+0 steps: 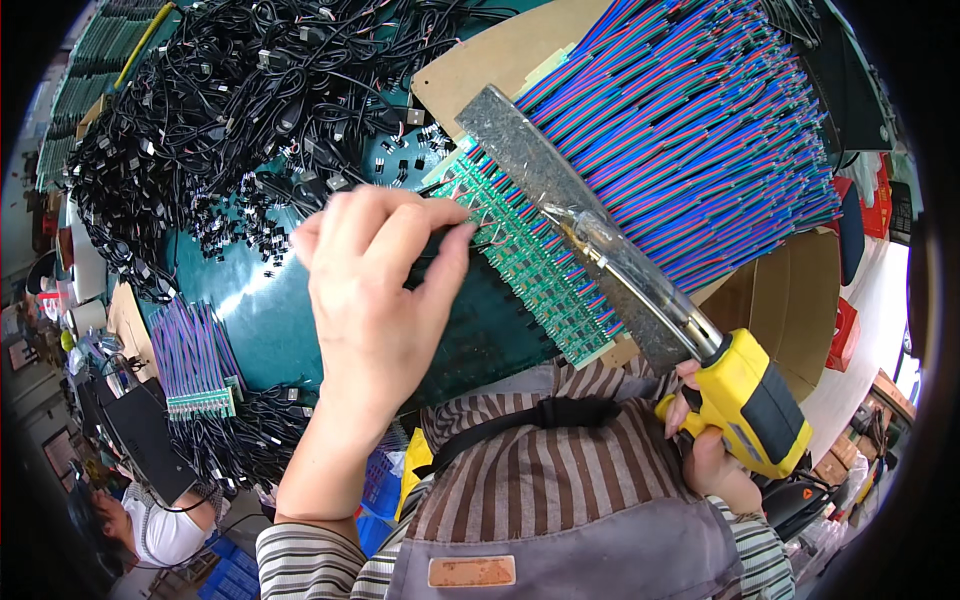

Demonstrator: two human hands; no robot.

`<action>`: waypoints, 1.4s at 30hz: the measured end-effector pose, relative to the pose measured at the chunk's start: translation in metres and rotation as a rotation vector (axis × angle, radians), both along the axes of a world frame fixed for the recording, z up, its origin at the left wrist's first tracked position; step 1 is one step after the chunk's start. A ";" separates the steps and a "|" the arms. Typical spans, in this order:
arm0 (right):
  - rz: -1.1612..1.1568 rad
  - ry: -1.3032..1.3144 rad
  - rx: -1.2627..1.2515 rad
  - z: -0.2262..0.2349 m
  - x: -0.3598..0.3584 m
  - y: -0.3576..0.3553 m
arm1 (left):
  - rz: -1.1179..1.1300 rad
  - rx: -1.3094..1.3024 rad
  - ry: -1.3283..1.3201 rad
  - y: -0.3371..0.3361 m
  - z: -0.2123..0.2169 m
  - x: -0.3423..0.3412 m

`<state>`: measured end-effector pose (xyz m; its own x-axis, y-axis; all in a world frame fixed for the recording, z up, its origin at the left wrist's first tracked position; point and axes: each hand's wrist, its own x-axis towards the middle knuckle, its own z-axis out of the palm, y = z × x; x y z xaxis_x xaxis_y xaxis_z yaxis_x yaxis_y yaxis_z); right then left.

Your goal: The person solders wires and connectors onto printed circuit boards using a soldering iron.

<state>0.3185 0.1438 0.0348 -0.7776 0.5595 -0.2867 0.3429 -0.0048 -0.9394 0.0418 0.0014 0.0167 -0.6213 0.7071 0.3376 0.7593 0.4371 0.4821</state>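
My right hand point(712, 455) grips a yellow and black soldering gun point(752, 405) by its handle. The gun's long metal barrel points up and left, its tip over a flat grey metal bar point(560, 190). That bar lies across many red, green and blue wires point(680, 140), beside a row of green circuit boards point(540, 285). At the upper end of the boards, my left hand point(375, 270) has thumb and forefinger closed in a pinch. What sits between those fingertips is too small to make out. Something black shows behind the fingers.
A large tangle of black USB cables point(240, 90) fills the far left of the green mat point(290, 335). Small black parts point(400, 165) lie scattered near it. Another wired board bundle point(200, 400) rests at the left edge. A cardboard box point(790, 290) stands at right; another person point(165, 525) sits lower left.
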 end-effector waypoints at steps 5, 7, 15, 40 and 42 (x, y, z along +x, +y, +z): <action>0.029 -0.004 -0.001 -0.002 0.005 0.001 | 0.012 0.016 -0.008 -0.002 -0.008 -0.007; 0.043 -0.004 -0.001 -0.004 0.005 0.001 | 0.016 0.006 0.001 -0.001 -0.009 -0.006; -0.038 -0.028 -0.040 -0.002 0.004 -0.002 | -0.024 0.030 -0.003 -0.004 -0.002 0.004; 0.074 -0.060 0.022 -0.007 0.015 0.006 | -0.262 0.047 0.198 -0.001 -0.010 0.009; 0.074 -0.092 0.049 -0.013 0.020 0.004 | -0.263 0.074 0.190 0.001 -0.013 0.010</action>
